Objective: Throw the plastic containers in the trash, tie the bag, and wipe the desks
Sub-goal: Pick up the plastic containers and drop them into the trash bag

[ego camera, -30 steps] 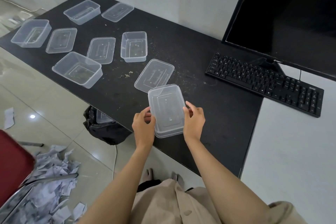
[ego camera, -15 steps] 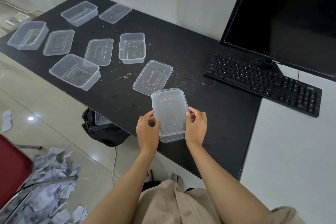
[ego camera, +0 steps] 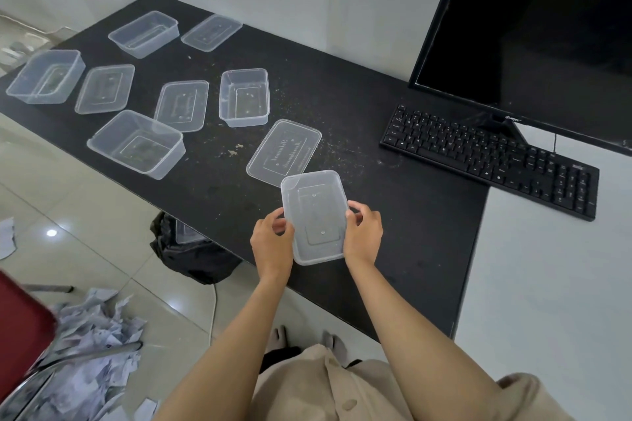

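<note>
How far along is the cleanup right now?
Barely started. The black trash bag under the black desk sits open with one container inside. Both hands, left hand and right hand, hold a clear lidded plastic container. Other tubs, lids and crumbs remain.

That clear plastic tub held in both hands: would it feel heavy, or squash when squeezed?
The tub looks thin-walled and empty, so it is probably very light. Left hand and right hand pinch its long sides; such clear walls likely flex. Smooth plastic may feel slippery.
</note>
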